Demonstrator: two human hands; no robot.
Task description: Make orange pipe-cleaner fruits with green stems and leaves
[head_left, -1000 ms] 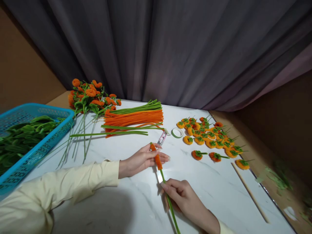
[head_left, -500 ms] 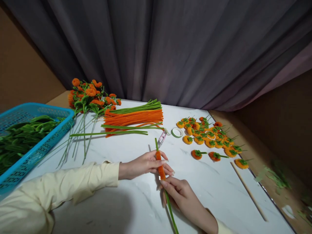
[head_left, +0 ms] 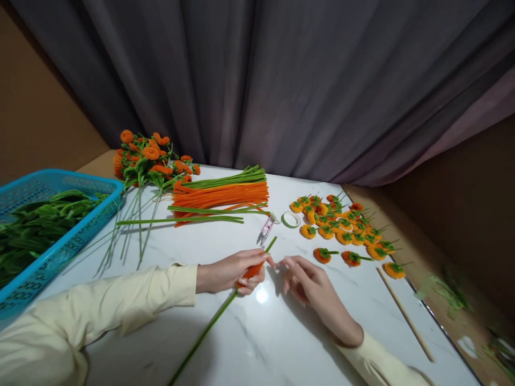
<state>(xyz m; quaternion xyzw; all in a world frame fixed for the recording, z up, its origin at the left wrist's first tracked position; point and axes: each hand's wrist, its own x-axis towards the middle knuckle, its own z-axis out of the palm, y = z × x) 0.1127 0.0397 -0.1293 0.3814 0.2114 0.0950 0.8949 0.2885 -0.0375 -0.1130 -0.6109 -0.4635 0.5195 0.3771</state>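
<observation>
My left hand (head_left: 241, 272) is closed around a coil of orange pipe cleaner (head_left: 253, 269) wound on a green pipe cleaner stem (head_left: 213, 320). The stem slants from the lower left up to the right, with a short green tip above the hand. Part of the coil is hidden by my fingers. My right hand (head_left: 308, 284) hovers just to the right, apart from the stem, its fingers loosely bent and nothing visible in them. Small pink-handled snips (head_left: 266, 229) lie behind my left hand, beside a roll of green tape (head_left: 290, 219).
Orange pipe cleaners (head_left: 221, 194) and green ones (head_left: 229, 178) lie at the back. Orange flowers (head_left: 151, 153) are heaped at the back left, near a blue basket (head_left: 80, 222) of green leaves. Several yellow-orange flower heads (head_left: 345, 237) and a wooden stick (head_left: 406, 315) lie on the right.
My right hand has let go of the stem and moved right and slightly up. In my left hand, the stem has swung so its lower end points to the lower left.
</observation>
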